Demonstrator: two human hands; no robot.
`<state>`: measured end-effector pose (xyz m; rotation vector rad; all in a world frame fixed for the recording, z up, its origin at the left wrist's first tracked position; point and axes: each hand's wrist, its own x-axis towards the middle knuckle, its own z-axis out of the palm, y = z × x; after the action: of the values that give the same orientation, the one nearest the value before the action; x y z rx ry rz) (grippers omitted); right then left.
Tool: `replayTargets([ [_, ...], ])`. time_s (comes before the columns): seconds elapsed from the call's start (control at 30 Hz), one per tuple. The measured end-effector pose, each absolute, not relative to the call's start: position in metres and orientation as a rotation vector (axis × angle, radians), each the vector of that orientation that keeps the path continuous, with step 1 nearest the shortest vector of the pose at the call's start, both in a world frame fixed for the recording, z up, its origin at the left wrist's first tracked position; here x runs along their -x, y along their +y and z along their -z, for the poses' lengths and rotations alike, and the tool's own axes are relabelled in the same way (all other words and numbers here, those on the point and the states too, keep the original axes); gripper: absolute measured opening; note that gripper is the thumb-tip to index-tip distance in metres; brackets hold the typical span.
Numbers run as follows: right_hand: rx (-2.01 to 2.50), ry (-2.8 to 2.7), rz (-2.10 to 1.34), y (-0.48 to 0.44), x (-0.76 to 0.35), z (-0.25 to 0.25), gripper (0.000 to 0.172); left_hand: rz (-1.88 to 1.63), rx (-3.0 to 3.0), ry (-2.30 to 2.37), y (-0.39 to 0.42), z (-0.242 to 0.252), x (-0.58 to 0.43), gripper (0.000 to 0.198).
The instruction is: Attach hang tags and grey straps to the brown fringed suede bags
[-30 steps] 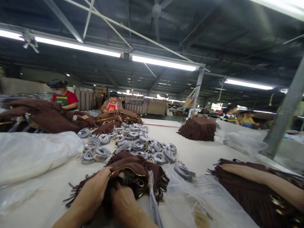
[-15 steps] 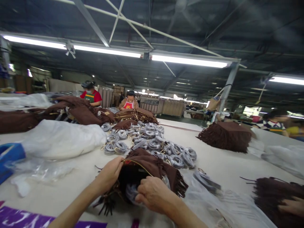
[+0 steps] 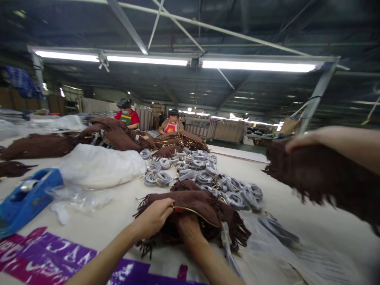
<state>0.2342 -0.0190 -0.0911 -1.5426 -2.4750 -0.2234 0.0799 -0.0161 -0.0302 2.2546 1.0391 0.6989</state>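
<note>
In front of me lies a brown fringed bag [image 3: 196, 200] with its brass zipper open. My left hand [image 3: 157, 213] pinches the bag's edge at the left end of the zipper. My right hand [image 3: 188, 227] is inside the bag up to the wrist, so its fingers and anything they hold are hidden. A strip of grey wrapped strap [image 3: 227, 241] hangs by the bag's right side. Just behind the bag spread several coiled straps [image 3: 204, 178] in grey wrapping with gold clasps.
At right a co-worker's arm [image 3: 347, 142] holds another brown fringed bag [image 3: 323, 178]. On the left are a blue tape dispenser [image 3: 32, 198], white plastic wrap [image 3: 101, 166] and purple printed plastic [image 3: 59, 257]. Stacked brown bags [image 3: 181, 140] lie farther back, near two people.
My right hand has gone from the bag's opening deep into it, and the grey wrapped bundle there is out of sight. A co-worker's hand has lifted a fringed bag at right.
</note>
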Motion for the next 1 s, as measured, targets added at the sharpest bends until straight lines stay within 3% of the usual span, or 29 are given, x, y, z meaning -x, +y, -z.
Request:
replayTargets([
  [0.13,1.569,-2.427,-0.019,-0.042,-0.247,0.100,0.042,-0.770,-2.130,1.109,-0.019,0.035,-0.045,0.028],
  [0.23,1.471,-2.453,-0.169,-0.068,-0.262,0.102,0.046,-0.618,-2.134,1.252,-0.026,0.042,-0.009,0.028],
  [0.4,1.481,-2.520,-0.198,-0.098,-0.263,0.088,0.029,-0.313,-2.364,1.271,-0.047,0.066,0.017,0.037],
  [0.53,1.351,-2.493,-0.386,-0.109,-0.247,0.081,0.021,-0.270,-2.512,1.394,-0.053,0.071,0.013,0.023],
  [0.67,1.191,-2.241,-0.711,-0.109,-0.228,0.087,0.021,-0.366,-2.233,1.327,-0.058,0.056,0.010,0.013],
  [0.8,1.200,-1.886,-1.107,-0.108,-0.204,0.087,0.019,-0.477,-1.779,1.042,-0.067,0.048,0.001,0.022],
  [0.93,1.259,-1.757,-1.128,-0.118,-0.182,0.081,0.022,-0.499,-1.851,1.050,-0.076,0.057,-0.009,0.018],
  [1.0,1.420,-1.705,-1.082,-0.125,-0.173,0.082,0.023,-0.520,-1.963,1.096,-0.075,0.066,-0.010,0.026],
])
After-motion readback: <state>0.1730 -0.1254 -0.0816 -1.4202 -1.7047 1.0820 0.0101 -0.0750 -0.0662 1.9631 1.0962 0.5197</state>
